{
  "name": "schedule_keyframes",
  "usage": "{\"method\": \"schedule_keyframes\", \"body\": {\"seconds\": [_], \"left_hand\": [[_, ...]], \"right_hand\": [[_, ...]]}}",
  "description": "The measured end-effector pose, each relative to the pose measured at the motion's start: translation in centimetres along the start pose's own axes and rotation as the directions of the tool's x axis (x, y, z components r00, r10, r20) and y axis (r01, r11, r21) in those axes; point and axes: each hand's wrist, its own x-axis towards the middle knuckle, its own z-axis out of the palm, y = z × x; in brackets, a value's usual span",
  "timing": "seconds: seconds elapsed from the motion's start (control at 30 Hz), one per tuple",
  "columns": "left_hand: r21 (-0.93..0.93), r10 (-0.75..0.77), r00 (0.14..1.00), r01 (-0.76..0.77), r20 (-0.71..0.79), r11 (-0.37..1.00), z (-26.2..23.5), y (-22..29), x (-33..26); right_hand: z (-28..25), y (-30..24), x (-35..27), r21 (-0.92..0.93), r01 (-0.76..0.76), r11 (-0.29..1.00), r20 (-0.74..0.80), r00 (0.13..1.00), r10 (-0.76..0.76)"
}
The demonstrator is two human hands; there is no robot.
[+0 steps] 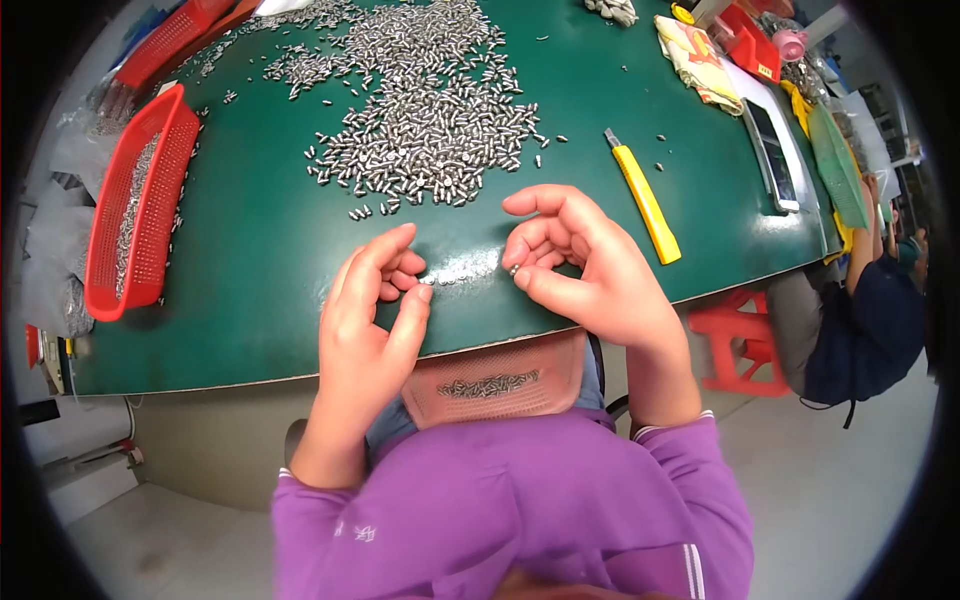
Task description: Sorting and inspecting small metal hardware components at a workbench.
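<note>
Pinched between the thumb and a finger of my right hand (pixel 585 255) is a small silvery metal part (pixel 514 270), mostly hidden by the fingertips. My left hand (pixel 365 310) hovers over the near table edge, its index finger and thumb apart and the other fingers curled. I see no part held in it. Small glints lie on the shiny tabletop between the hands. Beyond them spreads a large pile of small bullet-shaped metal parts (pixel 430 130). Below the table edge, on my lap, rests a pink plastic basket (pixel 425 400) with similar parts in it.
A red perforated basket (pixel 178 150) holding parts stands at the left of the green table (pixel 250 260). On the right lie a yellow utility knife (pixel 645 200), a phone (pixel 772 155) and a patterned cloth (pixel 697 60). Beside a red stool (pixel 740 340) sits another person (pixel 870 320).
</note>
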Motion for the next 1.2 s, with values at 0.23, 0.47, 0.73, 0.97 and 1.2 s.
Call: {"method": "schedule_keyframes", "body": {"seconds": [0.23, 0.47, 0.73, 0.97, 1.2], "left_hand": [[0.000, 0.005, 1.000, -0.005, -0.009, 1.000, 0.0, -0.3, 0.1], [0.056, 0.055, 0.997, -0.057, 0.047, 0.997, 0.0, -0.1, 0.1], [0.088, 0.038, 0.997, -0.044, 0.060, 0.995, 0.6, 0.7, 0.4], [0.135, 0.084, 0.995, -0.092, 0.058, 0.987, 0.7, 0.8, 0.3], [0.098, 0.075, 0.966, -0.102, 0.249, 0.990, 0.1, 2.0, -1.0]], "right_hand": [[-0.6, 0.0, 0.8, 0.201, -0.131, 0.971, 0.096, 0.989, 0.114], [1.7, 0.0, 0.4, -0.504, 0.169, 0.847, -0.045, 0.974, -0.221], [3.2, 0.4, 1.0, -0.662, 0.314, 0.680, 0.092, 0.935, -0.342], [3.9, 0.9, 0.9, -0.644, 0.335, 0.687, 0.071, 0.921, -0.382], [2.7, 0.8, -1.6, -0.593, 0.385, 0.707, 0.193, 0.921, -0.339]]}}
